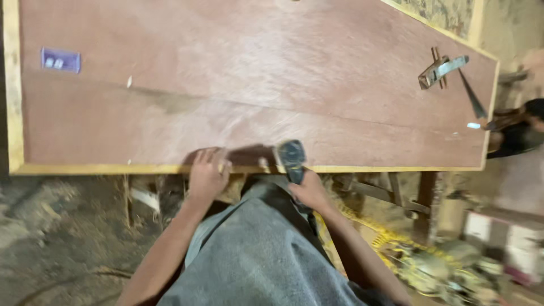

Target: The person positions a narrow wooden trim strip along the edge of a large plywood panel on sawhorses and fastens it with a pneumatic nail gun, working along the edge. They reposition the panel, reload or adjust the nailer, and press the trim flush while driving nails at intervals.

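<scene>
— Two hands at the near edge of the board [255, 85], am I right?

— Yes. The left hand [207, 175] lies at about six o'clock on the board's yellow rim, palm down, fingers spread loosely over the edge and resting on the wood. It pinches nothing that I can make out.

— And the other one?

— The right hand [309, 190] sits just beside it, toward five o'clock, fingers wrapped tight around the handle of a dark tool [291, 156]. The tool's broad head rests on the board just inside the rim, pointing toward twelve o'clock. What kind of tool it is I cannot tell; it is blurred.

— What else lies on the board?

— At two o'clock a metal clamp [439, 71] lies flat, with a handsaw [471, 97] just past it, slanting down toward the right edge. At ten o'clock, well apart from the hands, sits a small purple label [60, 59].

— And around it?

— Another person [518, 130] in dark clothing is at three o'clock, beyond the board's right end. Below the board, toward four o'clock, a yellow cord [362, 224] lies coiled on the ground near a wooden leg [425, 204]. Grey cloth [260, 249] of the worker's clothing fills the bottom centre.
</scene>
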